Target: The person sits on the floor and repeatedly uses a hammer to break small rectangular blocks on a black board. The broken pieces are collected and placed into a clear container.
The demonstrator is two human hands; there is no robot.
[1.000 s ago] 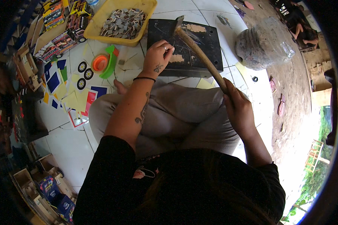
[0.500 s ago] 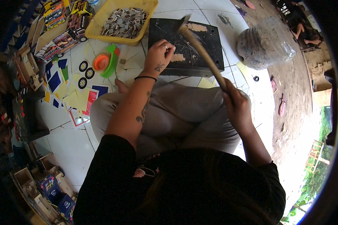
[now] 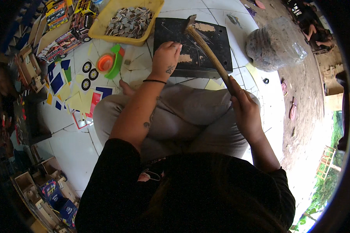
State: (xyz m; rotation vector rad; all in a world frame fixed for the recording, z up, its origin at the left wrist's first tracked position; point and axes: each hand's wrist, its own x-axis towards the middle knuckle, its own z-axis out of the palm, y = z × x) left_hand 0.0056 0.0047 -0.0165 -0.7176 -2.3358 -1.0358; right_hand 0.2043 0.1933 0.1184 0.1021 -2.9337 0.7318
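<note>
My right hand [image 3: 245, 112] is wrapped round the lower end of a hammer's wooden handle. The hammer [image 3: 210, 48] slants up to the left, its metal head over a black box-like block [image 3: 217, 40] in front of my crossed legs. At the left part of the block, my left hand [image 3: 167, 58] has its fingertips pinched together; what they hold, if anything, is too small to make out. Worn pale patches and several thin scratches or wires show on the block's top.
A yellow basin [image 3: 101, 19] of small grey pieces stands behind my left hand. An orange roll [image 3: 105, 63] in a green holder [image 3: 114, 70], wheel discs [image 3: 90, 74] and coloured sheets lie left. Toy trucks [image 3: 62, 46] stand farther left; a clear plastic bag [image 3: 276, 44] is right.
The hammer head, blurred before, now appears sharp and slightly shifted over the block. My left hand has turned a little at the wrist and stays by the block.
</note>
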